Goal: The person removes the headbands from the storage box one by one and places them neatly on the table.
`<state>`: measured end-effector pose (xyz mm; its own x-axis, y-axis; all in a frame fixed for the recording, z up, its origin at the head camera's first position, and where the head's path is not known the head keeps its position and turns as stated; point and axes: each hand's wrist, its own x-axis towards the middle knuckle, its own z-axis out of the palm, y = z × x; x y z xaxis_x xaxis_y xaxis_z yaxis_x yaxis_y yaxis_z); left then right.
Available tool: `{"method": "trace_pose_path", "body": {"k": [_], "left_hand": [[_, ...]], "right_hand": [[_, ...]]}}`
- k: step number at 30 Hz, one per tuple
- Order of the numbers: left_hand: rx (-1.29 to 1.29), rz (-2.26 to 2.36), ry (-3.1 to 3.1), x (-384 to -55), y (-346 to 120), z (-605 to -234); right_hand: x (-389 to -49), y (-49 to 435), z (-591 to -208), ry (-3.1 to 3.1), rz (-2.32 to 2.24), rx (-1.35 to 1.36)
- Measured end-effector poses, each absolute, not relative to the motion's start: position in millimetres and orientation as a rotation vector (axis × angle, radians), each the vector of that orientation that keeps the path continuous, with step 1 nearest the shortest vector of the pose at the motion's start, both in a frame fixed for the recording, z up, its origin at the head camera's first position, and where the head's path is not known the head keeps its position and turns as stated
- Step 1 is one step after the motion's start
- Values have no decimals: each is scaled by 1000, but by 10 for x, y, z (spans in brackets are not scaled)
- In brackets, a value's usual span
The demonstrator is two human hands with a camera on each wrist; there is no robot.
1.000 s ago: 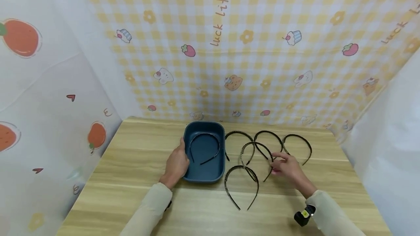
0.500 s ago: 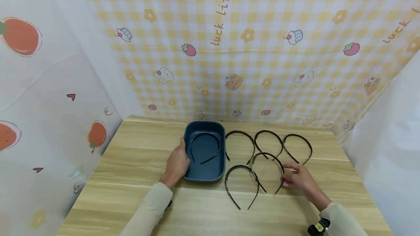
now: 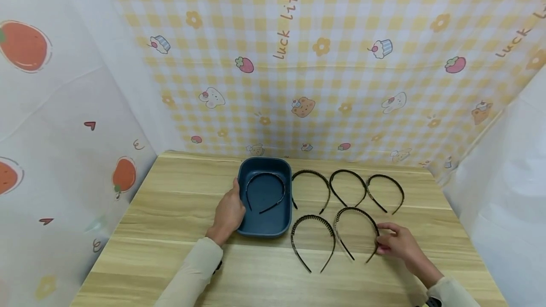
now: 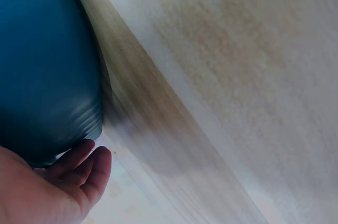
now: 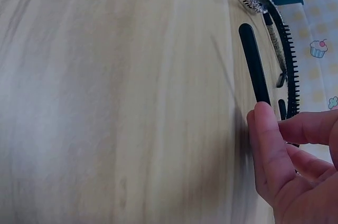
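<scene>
My left hand (image 3: pixel 229 213) grips the left side of a dark blue plastic box (image 3: pixel 264 227), thumb along the rim. In the left wrist view, curled fingers (image 4: pixel 97 174) lie against the box's outer wall. One thin dark headband (image 3: pixel 266 173) lies inside the box. My right hand (image 3: pixel 398 244) pinches the right arm of a black toothed headband (image 3: pixel 356 209) between thumb and fingers. The right wrist view shows that headband's black tip (image 5: pixel 252 57) sticking out beyond the fingers. Just left of it lies another toothed headband (image 3: pixel 313 217), apart from the held one.
Behind, a row of three headbands rests on the wooden table (image 3: pixel 179 259): a left one (image 3: pixel 311 171) beside the box, a middle one (image 3: pixel 347 171) and a right one (image 3: pixel 386 176). A patterned cloth (image 3: pixel 324 84) rises along the table's back edge.
My right hand has moved right and toward me with the pinched headband, which no longer overlaps the front headband in view. My left hand and the box have stayed put.
</scene>
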<state>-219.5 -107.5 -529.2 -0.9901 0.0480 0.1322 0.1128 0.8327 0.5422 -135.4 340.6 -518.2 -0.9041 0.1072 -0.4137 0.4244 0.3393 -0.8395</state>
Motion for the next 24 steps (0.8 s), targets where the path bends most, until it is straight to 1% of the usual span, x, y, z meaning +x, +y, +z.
{"method": "trace_pose_path", "body": {"k": [11, 24], "left_hand": [[-127, -856, -2903, -2201, -1078, -5309], [-124, -861, -2904, -2207, -1072, -5316]], "right_hand": [[-1318, 3426, -5198, 2344, -1556, 491], [-1283, 3438, -5211, 2365, -1483, 421]]}}
